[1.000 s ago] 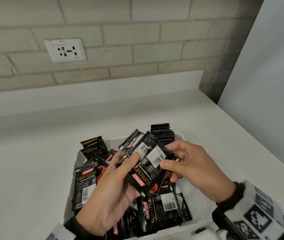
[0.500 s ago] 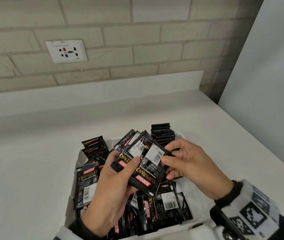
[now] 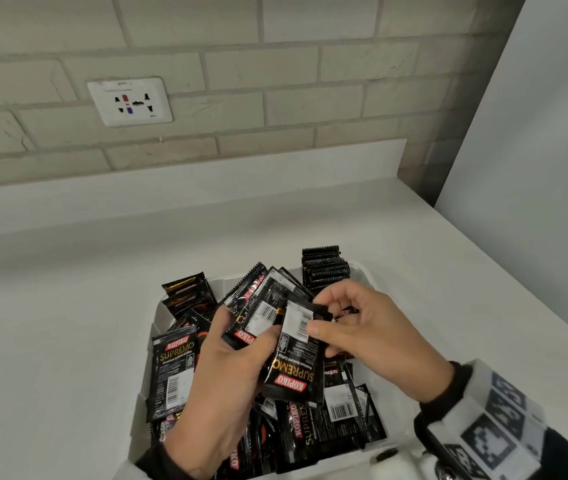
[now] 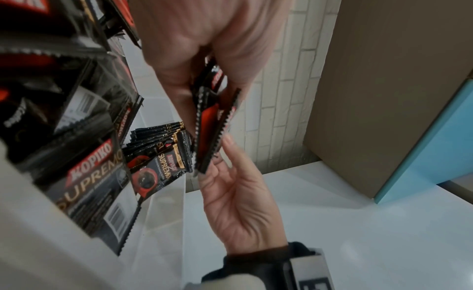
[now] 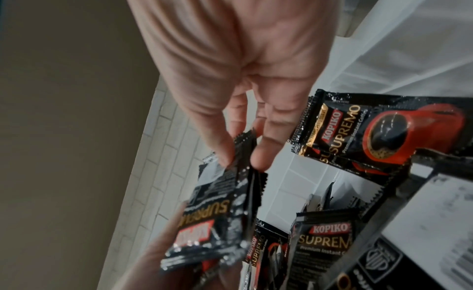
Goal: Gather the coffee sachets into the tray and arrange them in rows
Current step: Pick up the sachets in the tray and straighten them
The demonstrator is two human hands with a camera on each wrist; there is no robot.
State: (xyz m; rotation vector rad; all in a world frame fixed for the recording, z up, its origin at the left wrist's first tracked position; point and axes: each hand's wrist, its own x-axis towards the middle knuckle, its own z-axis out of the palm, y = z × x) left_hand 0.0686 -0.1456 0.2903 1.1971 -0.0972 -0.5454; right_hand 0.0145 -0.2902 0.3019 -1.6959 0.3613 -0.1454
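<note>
since a second ago the left hand point(image 3: 227, 372) has squared its fanned sachets point(image 3: 268, 317), the right hand point(image 3: 365, 334) pinching the front sachet point(image 3: 294, 355) upright, nearly ready for a row in the tray point(image 3: 157, 327).

— What is worn on the right forearm?
— A black knit sleeve cuff point(image 3: 443, 386), then a pale grey wrist band printed with black-and-white square markers point(image 3: 504, 427).
— And the left hand point(image 3: 220, 386)?
— Bare, like the right hand point(image 3: 372, 337); a dark cuff with a pale band edge point(image 3: 126, 474) shows at the wrist.
</note>
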